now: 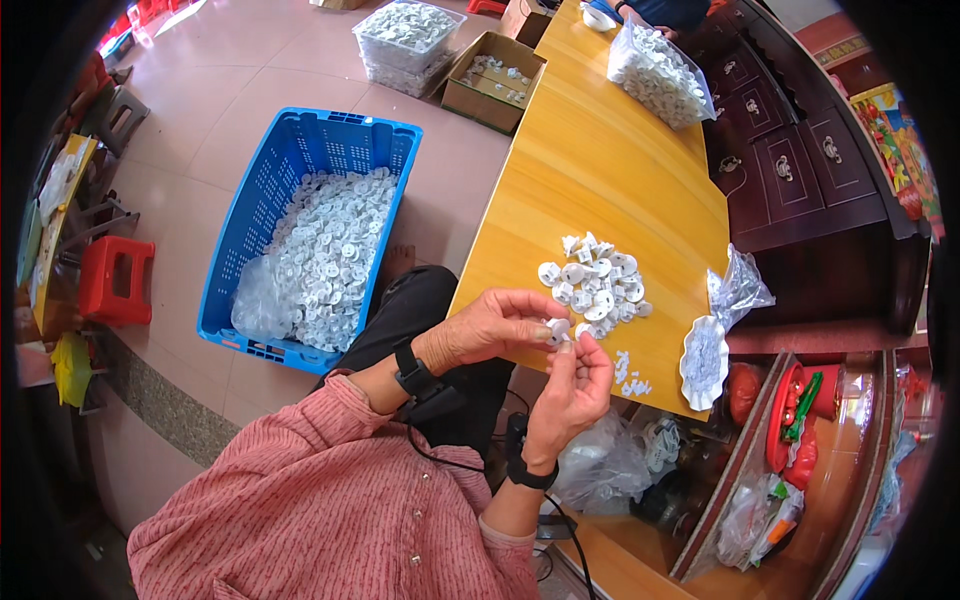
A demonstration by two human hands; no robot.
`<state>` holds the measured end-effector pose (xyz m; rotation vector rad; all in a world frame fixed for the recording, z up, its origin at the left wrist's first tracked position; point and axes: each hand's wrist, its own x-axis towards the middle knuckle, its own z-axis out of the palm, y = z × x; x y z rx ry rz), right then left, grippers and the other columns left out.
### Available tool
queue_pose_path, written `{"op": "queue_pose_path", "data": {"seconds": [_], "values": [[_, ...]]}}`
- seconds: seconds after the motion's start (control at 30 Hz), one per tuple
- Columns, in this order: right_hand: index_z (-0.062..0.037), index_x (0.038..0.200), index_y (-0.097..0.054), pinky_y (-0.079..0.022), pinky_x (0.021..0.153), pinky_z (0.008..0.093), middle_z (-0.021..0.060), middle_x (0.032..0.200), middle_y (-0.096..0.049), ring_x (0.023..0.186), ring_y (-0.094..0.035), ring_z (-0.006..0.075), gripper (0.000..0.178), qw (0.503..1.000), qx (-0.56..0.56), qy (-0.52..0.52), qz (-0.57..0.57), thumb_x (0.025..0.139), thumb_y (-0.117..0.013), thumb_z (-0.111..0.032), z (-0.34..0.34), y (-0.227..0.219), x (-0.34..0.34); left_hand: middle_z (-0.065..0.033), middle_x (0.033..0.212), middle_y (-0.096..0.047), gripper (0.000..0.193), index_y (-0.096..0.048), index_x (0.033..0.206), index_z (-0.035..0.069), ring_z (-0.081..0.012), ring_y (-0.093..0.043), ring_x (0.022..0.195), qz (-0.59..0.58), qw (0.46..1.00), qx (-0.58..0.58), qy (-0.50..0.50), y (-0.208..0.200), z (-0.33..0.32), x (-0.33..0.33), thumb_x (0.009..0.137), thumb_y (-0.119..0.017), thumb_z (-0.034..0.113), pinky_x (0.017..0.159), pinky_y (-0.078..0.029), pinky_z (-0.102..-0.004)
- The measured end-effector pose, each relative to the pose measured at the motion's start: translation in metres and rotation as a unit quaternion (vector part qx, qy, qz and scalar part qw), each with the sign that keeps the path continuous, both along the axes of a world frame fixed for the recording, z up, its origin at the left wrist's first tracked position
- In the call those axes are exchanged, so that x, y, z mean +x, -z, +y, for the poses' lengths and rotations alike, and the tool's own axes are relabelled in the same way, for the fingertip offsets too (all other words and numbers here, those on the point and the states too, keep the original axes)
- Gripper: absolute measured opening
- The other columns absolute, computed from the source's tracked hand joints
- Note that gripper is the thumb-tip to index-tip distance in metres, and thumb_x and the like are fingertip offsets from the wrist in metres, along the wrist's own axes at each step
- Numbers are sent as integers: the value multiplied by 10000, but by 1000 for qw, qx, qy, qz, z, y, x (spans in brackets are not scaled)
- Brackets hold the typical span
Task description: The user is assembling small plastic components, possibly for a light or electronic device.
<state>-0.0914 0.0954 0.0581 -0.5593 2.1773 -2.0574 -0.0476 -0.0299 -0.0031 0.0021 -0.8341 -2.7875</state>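
Note:
Above the near edge of the wooden table, my left hand (490,328) pinches a small white round plastic part (557,327) between thumb and fingers. My right hand (577,382) is closed beside it, its thumb and fingertips pressed together at the part; whatever they grip is too small to make out. Just beyond my hands lies a loose pile of similar white round plastic parts (603,285). Several tiny white pieces (630,376) are scattered to the right of my right hand. A white scalloped dish (704,362) full of tiny pale pieces stands at the table's right edge.
Left of my legs, a blue crate (222,270) on the floor holds many white parts and a plastic bag. A clear tub (665,75) of parts stands at the table's far end, near another person's arm. A cardboard box (490,85) and a red stool (117,280) are on the floor.

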Motion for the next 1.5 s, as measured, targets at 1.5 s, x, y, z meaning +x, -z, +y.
{"op": "queue_pose_path", "data": {"seconds": [1.5], "values": [[48,1040,-616,-485,562,242,60,823,-630,652,-576,94,153,995,68,14,75,891,-630,14,0,1,-3,-85,1218,-638,313,-661,1176,-1,-189,-599,1150,9,989,-147,-17,3,0,-1,870,-719,27,1038,-459,-345]]}}
